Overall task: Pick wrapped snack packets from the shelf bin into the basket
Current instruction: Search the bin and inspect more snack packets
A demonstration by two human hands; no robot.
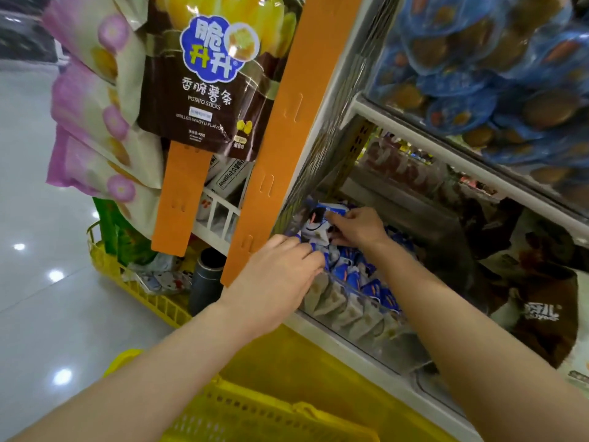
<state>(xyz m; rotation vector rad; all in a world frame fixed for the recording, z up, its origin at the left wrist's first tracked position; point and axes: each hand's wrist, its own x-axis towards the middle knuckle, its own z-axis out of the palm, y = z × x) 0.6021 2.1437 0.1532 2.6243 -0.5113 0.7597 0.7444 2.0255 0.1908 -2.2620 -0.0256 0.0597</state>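
Note:
Both my hands reach into a clear-fronted shelf bin (357, 317) full of small blue and white wrapped snack packets (360, 275). My right hand (358, 226) pinches a white and blue packet (318, 218) near the bin's back left corner. My left hand (280, 269) lies just in front of it, fingers curled down into the packets; what they hold is hidden. A yellow plastic basket (255, 409) sits below my forearms at the bottom of the view.
An orange upright strip (280, 122) stands left of the bin, with hanging potato stick bags (207, 74) beside it. Another yellow basket (140, 282) with goods sits on the floor at left. Blue snack tubs (494, 59) fill the shelf above. Brown bags (541, 298) lie right of the bin.

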